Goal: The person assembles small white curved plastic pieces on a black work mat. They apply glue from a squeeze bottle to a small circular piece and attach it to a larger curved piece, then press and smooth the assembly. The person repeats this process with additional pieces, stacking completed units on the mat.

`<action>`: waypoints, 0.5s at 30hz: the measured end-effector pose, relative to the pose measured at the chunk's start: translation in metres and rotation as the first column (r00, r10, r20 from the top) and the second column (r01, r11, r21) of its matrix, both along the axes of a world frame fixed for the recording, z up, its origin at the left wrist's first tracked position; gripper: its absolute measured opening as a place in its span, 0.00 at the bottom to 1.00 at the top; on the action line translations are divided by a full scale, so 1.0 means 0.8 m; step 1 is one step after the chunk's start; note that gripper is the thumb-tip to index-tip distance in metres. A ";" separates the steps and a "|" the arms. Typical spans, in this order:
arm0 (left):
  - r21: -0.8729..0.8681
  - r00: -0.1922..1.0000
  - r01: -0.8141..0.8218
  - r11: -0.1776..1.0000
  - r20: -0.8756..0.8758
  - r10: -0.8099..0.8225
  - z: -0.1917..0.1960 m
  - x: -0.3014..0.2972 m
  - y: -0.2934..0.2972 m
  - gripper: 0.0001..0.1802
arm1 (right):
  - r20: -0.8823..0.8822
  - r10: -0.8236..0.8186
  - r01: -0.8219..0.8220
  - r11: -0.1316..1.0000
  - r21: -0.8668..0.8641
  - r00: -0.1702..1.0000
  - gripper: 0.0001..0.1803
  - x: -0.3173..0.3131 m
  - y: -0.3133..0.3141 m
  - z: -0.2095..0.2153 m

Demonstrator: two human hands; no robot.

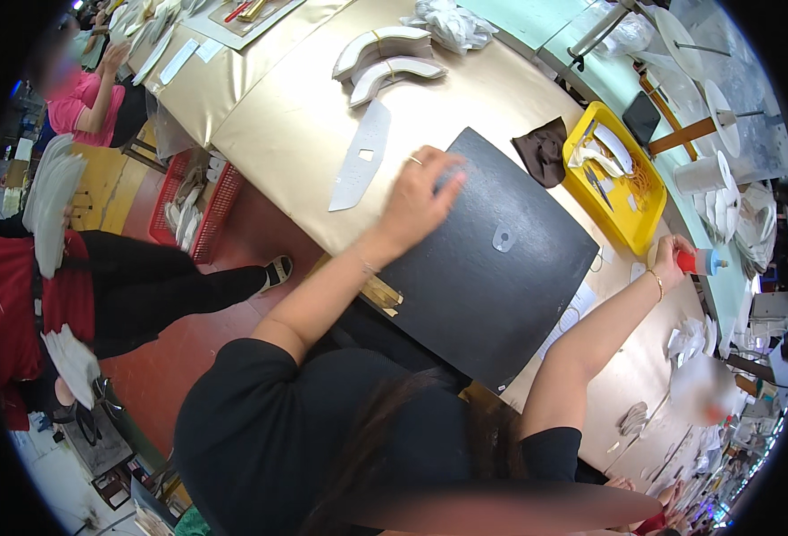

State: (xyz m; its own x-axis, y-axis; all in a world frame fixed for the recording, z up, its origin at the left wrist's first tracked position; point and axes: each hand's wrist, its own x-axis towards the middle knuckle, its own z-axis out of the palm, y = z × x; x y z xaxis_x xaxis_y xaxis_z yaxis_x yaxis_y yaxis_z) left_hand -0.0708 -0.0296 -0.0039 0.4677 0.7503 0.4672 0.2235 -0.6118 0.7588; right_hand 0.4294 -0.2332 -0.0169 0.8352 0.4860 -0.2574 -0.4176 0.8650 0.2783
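Observation:
A large black board lies at a slant in front of me. On it sits a small grey tab-shaped piece with a hole in it. My left hand is over the board's far left edge, its fingers loosely bent and apart, holding nothing; the fingertips are slightly blurred. Off to the right, the fingers of my right hand close around a small red and blue bottle with a narrow tip. A flat grey template with a square cutout lies beyond my left hand.
A yellow tray holds tools, scraps and thread, with dark brown fabric beside it. Curved white stacks lie at the far side. Thread spools stand right. On the left are a red crate and a person in red.

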 end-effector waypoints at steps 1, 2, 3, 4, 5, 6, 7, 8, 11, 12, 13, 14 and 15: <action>0.029 0.987 -0.103 0.994 -0.120 0.106 0.000 -0.015 0.019 0.16 | 0.004 0.013 -0.013 1.000 0.028 1.000 0.37 -0.015 0.000 0.003; 0.044 0.909 -0.230 0.972 -0.346 0.231 0.000 -0.031 0.042 0.19 | 0.013 0.026 -0.027 0.998 0.053 1.000 0.40 -0.030 0.000 0.008; 0.101 0.823 -0.314 0.944 -0.467 0.324 0.000 -0.050 0.058 0.23 | 0.177 0.105 -0.113 0.993 0.038 0.979 0.41 -0.047 0.000 0.014; 0.112 0.731 -0.385 0.916 -0.570 0.377 0.000 -0.067 0.073 0.27 | 0.336 0.175 -0.188 0.982 0.007 0.925 0.43 -0.068 -0.003 0.020; 0.095 0.709 -0.433 0.896 -0.579 0.404 -0.001 -0.077 0.083 0.30 | 0.483 0.237 -0.252 0.967 -0.036 0.843 0.44 -0.088 -0.006 0.027; 0.039 0.671 -0.491 0.870 -0.621 0.406 -0.003 -0.085 0.090 0.33 | 0.553 0.313 -0.227 0.949 -0.219 0.772 0.43 -0.107 -0.008 0.036; 0.013 0.673 -0.476 0.879 -0.638 0.374 -0.005 -0.088 0.097 0.36 | 0.599 0.403 -0.187 0.901 -0.391 0.692 0.41 -0.125 -0.006 0.044; -0.015 0.670 -0.474 0.880 -0.655 0.350 -0.007 -0.088 0.102 0.38 | 0.623 0.501 -0.131 0.830 -0.541 0.601 0.40 -0.144 0.000 0.050; -0.054 0.673 -0.484 0.873 -0.661 0.332 -0.011 -0.078 0.112 0.42 | 0.540 0.758 -0.018 0.586 -0.810 0.366 0.27 -0.219 0.010 0.052; -0.113 0.711 -0.480 0.870 -0.631 0.310 -0.011 -0.075 0.117 0.39 | 0.503 0.844 0.074 0.498 -0.864 0.189 0.22 -0.245 0.014 0.050; -0.140 0.720 -0.480 0.866 -0.626 0.298 -0.012 -0.072 0.120 0.38 | 0.409 0.904 0.240 0.373 -0.897 0.125 0.18 -0.272 0.020 0.045; -0.169 0.730 -0.473 0.865 -0.625 0.277 -0.015 -0.070 0.123 0.37 | 0.298 0.951 0.412 0.238 -0.879 0.086 0.15 -0.299 0.025 0.040; -0.197 0.739 -0.469 0.861 -0.622 0.260 -0.017 -0.070 0.127 0.36 | 0.308 0.951 0.524 0.263 -0.810 -0.001 0.16 -0.324 0.032 0.035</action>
State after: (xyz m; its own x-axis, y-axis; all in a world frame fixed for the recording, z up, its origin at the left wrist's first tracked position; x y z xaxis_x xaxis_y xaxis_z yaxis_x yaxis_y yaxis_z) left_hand -0.1271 0.0719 -0.0175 0.2197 0.9719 -0.0844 0.8195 -0.1370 0.5565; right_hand 0.1700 -0.2077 0.0108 0.4728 0.8812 -0.0079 0.2169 -0.1250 -0.9682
